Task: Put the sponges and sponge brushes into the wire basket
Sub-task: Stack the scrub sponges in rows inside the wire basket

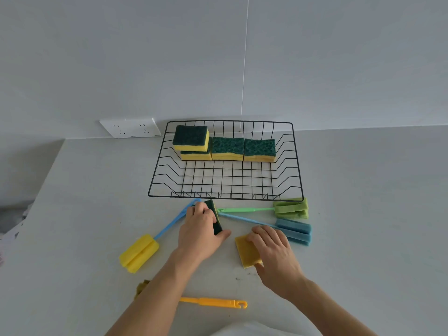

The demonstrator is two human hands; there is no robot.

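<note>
Just before the wire basket (pixel 225 195), the left hand (pixel 202 230) grips a green-faced sponge (pixel 215 219) on edge, fingers (pixel 201 207) wrapped around it, while the right hand (pixel 274 251) presses flat on a yellow sponge (pixel 246 252) lying on the table (pixel 363 214) — not yet gripped. Four sponges (pixel 226 147) sit along the basket's far side — brushes lie scattered nearby.

Pale grey countertop (pixel 363 214) carries black wire basket (pixel 297 161) near wall; in front of it yellow-headed sponge brush (pixel 139 253), green sponge brush (pixel 291 208), blue sponge brush (pixel 294 231), yellow sponge (pixel 246 251), orange brush handle (pixel 213 302) nearest
</note>
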